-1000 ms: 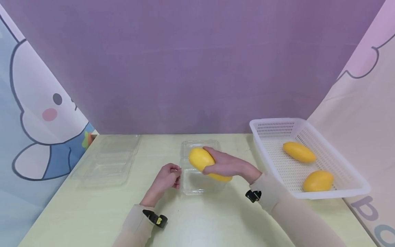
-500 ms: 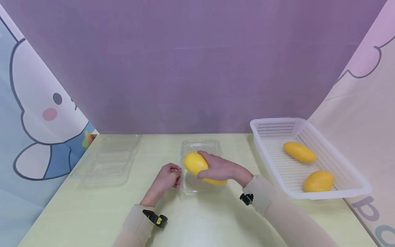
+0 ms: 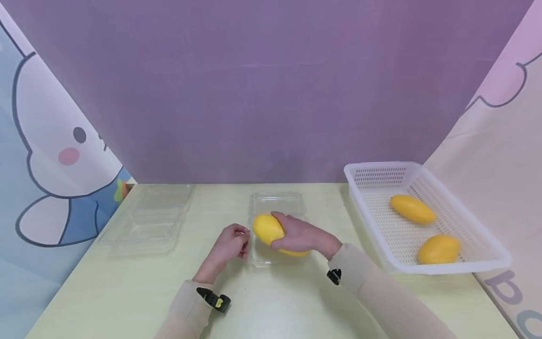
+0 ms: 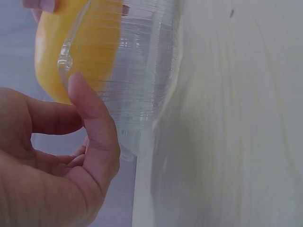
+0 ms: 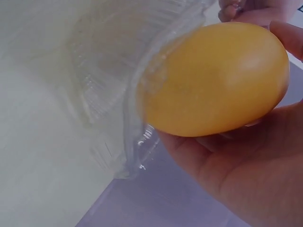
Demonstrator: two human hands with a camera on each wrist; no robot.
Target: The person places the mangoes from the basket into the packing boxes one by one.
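Observation:
A yellow mango (image 3: 267, 229) is gripped by my right hand (image 3: 298, 234), thumb on one side and fingers round the other. It sits low over the near half of an open clear plastic clamshell box (image 3: 277, 202). In the right wrist view the mango (image 5: 213, 80) overlaps the box's rim (image 5: 135, 94). My left hand (image 3: 230, 242) is at the box's left edge. The left wrist view shows its thumb and forefinger pinching the rim of the clear box (image 4: 142, 66), with the mango (image 4: 78, 52) partly behind the clear wall.
At the right stands a white perforated plastic basket (image 3: 449, 269). Inside it lie one mango (image 3: 412, 209) farther back and another mango (image 3: 439, 249) near the front. More clear clamshell packaging (image 3: 148, 223) lies open at the table's left. A purple backdrop (image 3: 271, 94) rises behind the table.
My right hand has carried the mango left and down, toward the near half of the clear box. The left hand has kept its place at the box's edge.

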